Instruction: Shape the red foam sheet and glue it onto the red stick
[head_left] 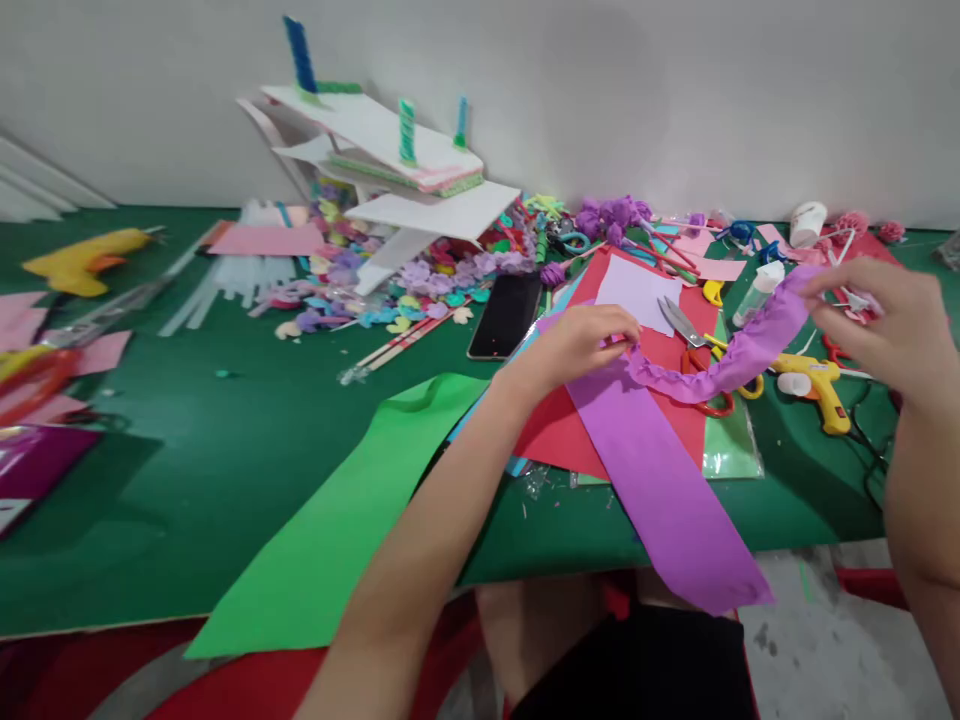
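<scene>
flat purple strip (652,470): centre to lower right, likely light, creases easily | ruffled purple strip (739,368): right of centre, probably soft, tearable, best held by its ends | right hand (885,320): right edge, fingertips pinching right end | left hand (577,342): centre, pinching left end, join to flat strip unclear

On the green table (217,520) there is a white model (457,212) at the back, with 3 upright posts (407,130) on its top. Many flowers (450,275) are heaped around its foot, and a black phone (504,318) lies near them. To the left are a glue gun (86,262) and some white sticks (244,275), which a pink sheet (266,240) partly covers. A green sheet (330,540) passes over the front edge. To the right, scissors (679,322) lie partly on a pale sheet (630,290), and this rests on a red sheet (555,440).
</scene>
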